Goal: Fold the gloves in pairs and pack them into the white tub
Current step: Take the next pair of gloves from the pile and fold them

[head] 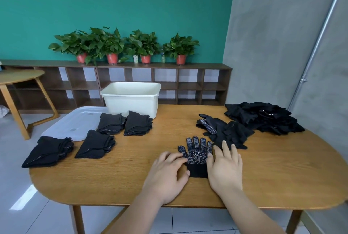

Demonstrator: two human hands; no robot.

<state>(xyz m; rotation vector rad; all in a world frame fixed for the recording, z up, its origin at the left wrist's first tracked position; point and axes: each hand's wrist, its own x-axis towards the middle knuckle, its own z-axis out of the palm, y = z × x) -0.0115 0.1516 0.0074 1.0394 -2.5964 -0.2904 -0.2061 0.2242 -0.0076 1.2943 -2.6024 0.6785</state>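
A black glove with white dots (195, 153) lies flat on the wooden table (131, 173), fingers pointing away from me. My left hand (167, 173) rests on its left edge with fingers spread. My right hand (225, 166) lies flat along its right edge. Several folded glove stacks sit to the left: one (48, 151), another (95, 145), and two further back (111, 122) (137, 123). Loose gloves lie in a small heap (224, 132) and a bigger pile (263, 118) at the right. The white tub (131, 98) stands at the table's far side.
A translucent lid (75, 120) lies left of the tub at the table's left edge. Behind the table runs a low brown shelf (169, 83) with potted plants (113, 45). A second wooden table (17, 83) stands far left. A grey wall (282, 45) rises at the right.
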